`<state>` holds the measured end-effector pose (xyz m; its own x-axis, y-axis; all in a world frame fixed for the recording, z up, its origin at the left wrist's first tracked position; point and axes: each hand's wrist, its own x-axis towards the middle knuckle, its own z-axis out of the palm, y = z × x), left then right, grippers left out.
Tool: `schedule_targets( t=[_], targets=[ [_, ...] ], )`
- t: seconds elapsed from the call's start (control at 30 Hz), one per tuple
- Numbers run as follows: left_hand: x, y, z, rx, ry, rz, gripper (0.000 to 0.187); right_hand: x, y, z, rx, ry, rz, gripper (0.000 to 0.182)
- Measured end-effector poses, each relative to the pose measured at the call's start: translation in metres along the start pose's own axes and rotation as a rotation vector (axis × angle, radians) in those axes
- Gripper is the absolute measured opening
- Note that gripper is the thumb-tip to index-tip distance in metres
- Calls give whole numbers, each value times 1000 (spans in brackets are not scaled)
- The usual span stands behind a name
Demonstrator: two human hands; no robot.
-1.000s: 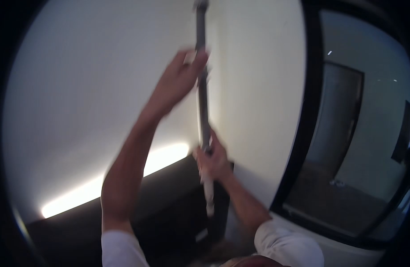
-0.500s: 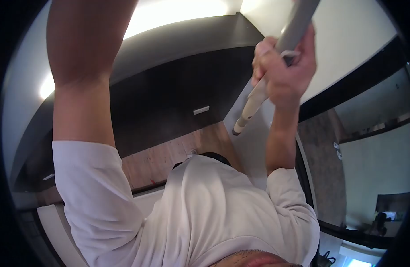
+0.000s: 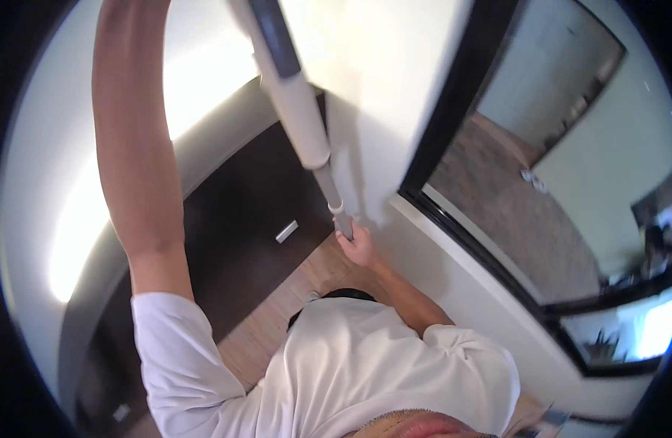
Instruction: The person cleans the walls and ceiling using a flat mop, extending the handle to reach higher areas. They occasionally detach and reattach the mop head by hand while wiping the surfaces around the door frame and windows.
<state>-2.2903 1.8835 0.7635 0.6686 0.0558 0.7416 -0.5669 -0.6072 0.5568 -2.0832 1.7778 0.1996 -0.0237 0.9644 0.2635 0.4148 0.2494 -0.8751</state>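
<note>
A long telescopic pole (image 3: 299, 117) slants from the top edge down toward the middle of the view. Its upper part is thick and white with a dark grey panel, and a thinner grey section comes out of its lower end. My right hand (image 3: 359, 244) is closed around the grey lower end, below a pale collar. My left arm is raised at the left, and its hand lies beyond the top edge, so what it touches is hidden. The pole's upper end is also cut off.
A dark panel (image 3: 233, 190) with a small white plate (image 3: 286, 232) stands behind the pole, above wooden flooring (image 3: 259, 332). A black-framed mirror (image 3: 489, 204) hangs on the white wall at the right. Bright light strips (image 3: 77, 241) glow along the left.
My right hand has moved lower and toward the middle, now gripping the pole's thin end. The pole now tilts the other way, its thicker part in view. The camera view has turned.
</note>
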Motion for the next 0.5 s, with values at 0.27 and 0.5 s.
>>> schedule_targets(
  t=[0.27,0.5],
  targets=[
    [-40,-161,170,-87,582,-134,44,-67,100,10,-175,82,415,42],
    [-131,-287,240,-366,281,-125,41,-106,177,54,-432,264,794,50]
  ],
)
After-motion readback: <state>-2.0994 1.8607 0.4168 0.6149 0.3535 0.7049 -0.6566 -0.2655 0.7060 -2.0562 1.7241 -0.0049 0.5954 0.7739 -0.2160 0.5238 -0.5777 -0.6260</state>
